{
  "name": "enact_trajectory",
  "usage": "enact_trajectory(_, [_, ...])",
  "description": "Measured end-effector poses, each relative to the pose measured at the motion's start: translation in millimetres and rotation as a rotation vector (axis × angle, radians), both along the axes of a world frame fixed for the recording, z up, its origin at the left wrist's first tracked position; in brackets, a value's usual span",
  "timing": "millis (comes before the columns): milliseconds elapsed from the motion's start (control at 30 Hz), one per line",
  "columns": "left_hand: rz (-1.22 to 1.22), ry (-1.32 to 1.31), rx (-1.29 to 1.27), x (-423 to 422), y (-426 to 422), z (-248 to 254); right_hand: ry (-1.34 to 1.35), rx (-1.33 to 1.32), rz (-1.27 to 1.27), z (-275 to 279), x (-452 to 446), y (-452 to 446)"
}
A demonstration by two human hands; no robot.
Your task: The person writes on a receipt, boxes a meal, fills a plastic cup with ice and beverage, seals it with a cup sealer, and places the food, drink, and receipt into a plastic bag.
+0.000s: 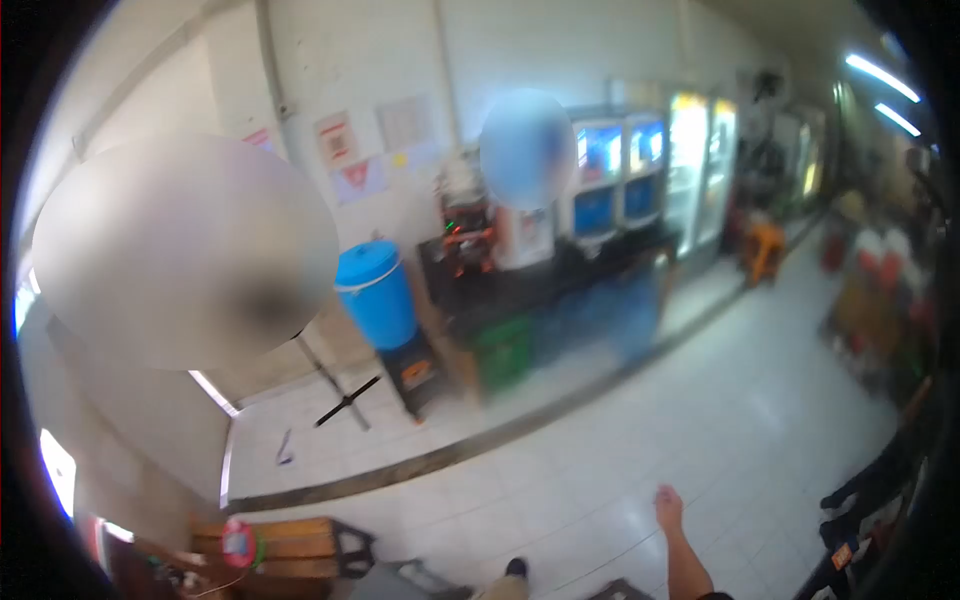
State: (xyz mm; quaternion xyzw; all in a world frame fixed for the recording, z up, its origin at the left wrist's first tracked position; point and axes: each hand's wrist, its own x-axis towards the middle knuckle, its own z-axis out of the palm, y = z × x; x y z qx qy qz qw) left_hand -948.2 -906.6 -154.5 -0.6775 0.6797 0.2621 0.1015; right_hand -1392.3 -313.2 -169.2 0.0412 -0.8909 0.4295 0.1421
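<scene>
One bare hand shows at the lower right, at the end of a forearm that comes up from the bottom edge; I take it for my right hand [668, 498]. It hangs over the white tiled floor [590, 470], touching nothing that I can see, and its fingers are small and blurred. A dark shoe [516, 568] and a light trouser leg [503, 588] are to its left. My left hand does not show.
A blue lidded bucket [375, 295] stands on a dark stand [410, 370], beside a black counter [540, 285] with drink dispensers [610, 185]. Lit fridges [688, 165], an orange stool [764, 250], a wooden bench [285, 540] and a tripod [343, 402] surround the floor.
</scene>
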Motion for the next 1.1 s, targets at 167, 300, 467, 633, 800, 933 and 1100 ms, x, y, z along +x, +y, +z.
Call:
enact_trajectory(167, [-0.012, 0.505, -0.125, -286, -84, -18, -0.762, 0.301, 0.227, -77, 83, -40])
enact_trajectory(300, [-0.334, 0.923, -0.023, -594, 5, 63, -0.914, 0.240, 0.218, -83, 46, -55])
enact_trajectory(467, [-0.812, 1.044, 0.042, -804, 140, 74, -1.052, 0.183, 0.042, -98, -30, -28])
enact_trajectory(633, [-1.243, 0.467, 0.195, -869, 193, 1, -1.064, 0.165, -0.029, -120, -160, -7])
enact_trajectory(800, [-0.844, 0.127, 0.439, -919, 115, -106, -0.743, 0.439, -0.081, -36, -465, 8])
enact_trajectory(933, [-0.756, -0.102, 0.451, -979, 59, -101, -0.349, 0.044, -0.074, 3, -700, 52])
enact_trajectory(1100, [-0.755, -0.196, 0.448, -1106, 53, -110, -0.445, -0.326, 0.031, -56, -841, 70])
